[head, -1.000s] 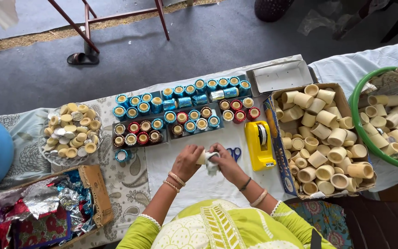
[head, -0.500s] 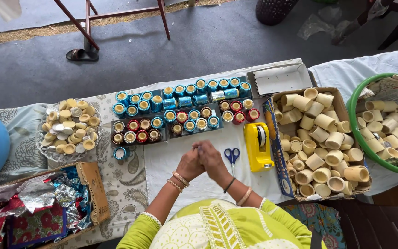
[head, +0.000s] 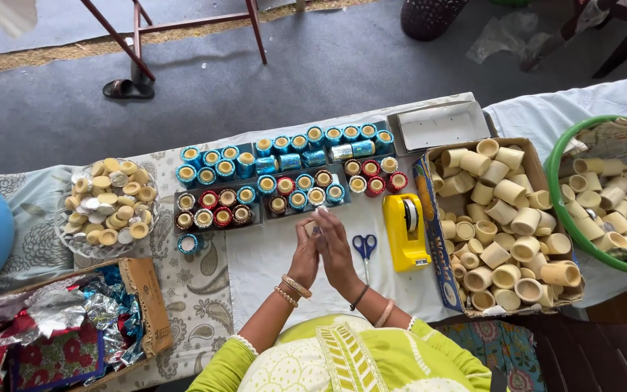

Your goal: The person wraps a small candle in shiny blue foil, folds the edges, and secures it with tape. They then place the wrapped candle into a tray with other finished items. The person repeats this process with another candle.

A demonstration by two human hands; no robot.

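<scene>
My hands: left hand [head: 304, 255] and right hand [head: 335, 245] are pressed palm to palm over the white cloth [head: 270, 261], a small pale piece [head: 320, 212] caught at the fingertips; I cannot tell what it is.
Close tools: scissors [head: 364, 248] and the yellow tape dispenser [head: 404, 232] lie just to my right, handy for the right hand.
Scraps: the box of shiny foil [head: 59, 327] sits at my near left.
Blanks: plain cream rings fill the cardboard box [head: 433, 218] on the right and the green tub [head: 556, 196] beyond it.
Bowl: a glass bowl of small caps [head: 107, 207] stands to the left.
Wrapped rings: blue and red ones [head: 284, 170] stand in rows in dark trays past my fingertips, clear of the working patch.
</scene>
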